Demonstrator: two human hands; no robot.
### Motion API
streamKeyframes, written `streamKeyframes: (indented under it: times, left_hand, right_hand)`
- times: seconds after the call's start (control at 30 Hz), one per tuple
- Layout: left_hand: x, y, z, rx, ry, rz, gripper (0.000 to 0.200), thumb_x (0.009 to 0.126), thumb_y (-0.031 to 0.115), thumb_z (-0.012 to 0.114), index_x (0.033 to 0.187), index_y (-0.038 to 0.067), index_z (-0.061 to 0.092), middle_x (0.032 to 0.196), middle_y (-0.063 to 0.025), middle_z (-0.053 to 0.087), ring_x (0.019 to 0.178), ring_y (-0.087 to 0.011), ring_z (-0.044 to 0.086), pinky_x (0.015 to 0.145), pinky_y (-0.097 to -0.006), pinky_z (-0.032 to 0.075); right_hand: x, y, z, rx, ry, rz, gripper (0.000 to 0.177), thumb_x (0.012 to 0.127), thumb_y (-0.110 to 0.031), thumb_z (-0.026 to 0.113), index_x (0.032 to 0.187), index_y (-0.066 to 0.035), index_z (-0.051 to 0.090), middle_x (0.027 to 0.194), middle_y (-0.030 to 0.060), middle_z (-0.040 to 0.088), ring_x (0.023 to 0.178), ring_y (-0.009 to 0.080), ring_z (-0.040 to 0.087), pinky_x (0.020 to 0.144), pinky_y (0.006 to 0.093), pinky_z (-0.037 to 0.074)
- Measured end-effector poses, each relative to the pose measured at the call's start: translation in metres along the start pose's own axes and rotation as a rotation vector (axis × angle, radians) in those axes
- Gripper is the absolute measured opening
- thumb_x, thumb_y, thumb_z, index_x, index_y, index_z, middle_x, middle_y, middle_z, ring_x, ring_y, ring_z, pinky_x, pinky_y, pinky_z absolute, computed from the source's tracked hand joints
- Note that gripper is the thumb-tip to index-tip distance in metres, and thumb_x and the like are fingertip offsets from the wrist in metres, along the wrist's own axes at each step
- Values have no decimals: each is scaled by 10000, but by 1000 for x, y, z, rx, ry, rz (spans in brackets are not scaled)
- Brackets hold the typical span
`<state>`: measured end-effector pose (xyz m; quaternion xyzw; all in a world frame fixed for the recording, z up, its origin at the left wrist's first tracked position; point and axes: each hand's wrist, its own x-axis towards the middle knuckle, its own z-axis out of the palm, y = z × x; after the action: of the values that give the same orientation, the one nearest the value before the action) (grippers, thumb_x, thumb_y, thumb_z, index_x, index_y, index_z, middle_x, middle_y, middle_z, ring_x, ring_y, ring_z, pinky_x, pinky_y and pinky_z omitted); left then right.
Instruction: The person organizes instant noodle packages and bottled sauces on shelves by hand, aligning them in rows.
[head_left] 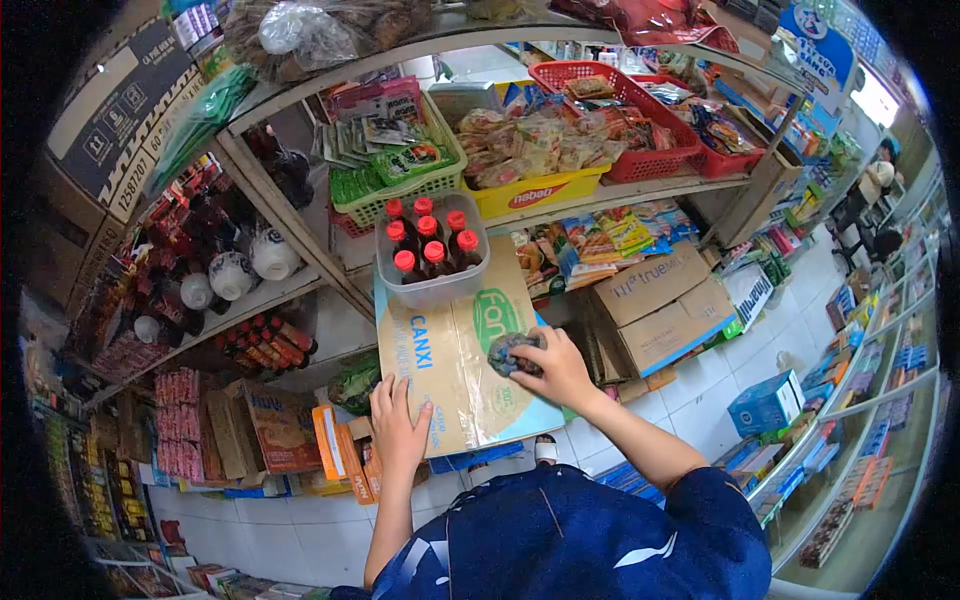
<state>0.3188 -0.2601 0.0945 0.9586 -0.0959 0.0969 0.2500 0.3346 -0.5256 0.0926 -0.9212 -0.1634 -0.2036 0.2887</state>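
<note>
A flat cardboard box (455, 375) with "CANXI" lettering and a green logo lies in front of me at the shelf. My left hand (400, 425) rests on its left edge, fingers spread. On the right part of the cardboard, my right hand (553, 372) is closed around a crumpled dark cloth (512, 354), pressed to the surface. A clear plastic tub (440, 292) sits at the far end of the box. Several small dark bottles (431, 250) with red caps stand upright in it.
Behind the tub are a green basket (405, 198), a yellow Nabati tray (540, 193) and red baskets (660, 160) of packets. An open carton (665, 310) stands to the right. Bottles with white bowls (232, 275) fill the left shelf. Glass display cases (880, 400) line the right.
</note>
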Motion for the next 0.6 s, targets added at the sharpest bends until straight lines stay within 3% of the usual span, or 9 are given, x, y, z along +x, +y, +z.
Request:
streamKeyframes:
  times: [0.07, 0.33, 0.5, 0.6]
  left_hand:
    - [0, 1, 0, -3, 0, -5, 478, 746, 226, 589, 1153, 17, 450, 1257, -175, 363, 1174, -349, 309, 976, -423, 264]
    - [0, 2, 0, -12, -4, -14, 480, 745, 214, 592, 1156, 16, 445, 1261, -178, 362, 1178, -357, 303, 977, -429, 263]
    - [0, 4, 0, -4, -15, -15, 473, 750, 212, 586, 1158, 16, 449, 1257, -182, 367, 1179, -350, 304, 979, -421, 261]
    - [1, 5, 1, 3, -13, -16, 459, 748, 203, 586, 1147, 14, 460, 1253, -182, 369, 1179, -349, 304, 977, -421, 261]
  right_hand:
    - [14, 14, 8, 11, 48, 21, 312, 627, -234, 697, 918, -161, 611, 948, 128, 484, 835, 296, 496, 698, 370, 434]
    - [144, 97, 59, -36, 180, 260, 388, 660, -228, 670, 1019, -120, 572, 1026, 190, 478, 924, 366, 483, 781, 428, 420]
    - [140, 121, 77, 128, 272, 317, 460, 666, -237, 679, 1086, -108, 546, 1077, 209, 464, 980, 383, 468, 843, 424, 399]
    - [92, 131, 96, 698, 354, 411, 459, 715, -223, 667, 1114, -52, 518, 1094, 168, 493, 1008, 288, 494, 877, 357, 384]
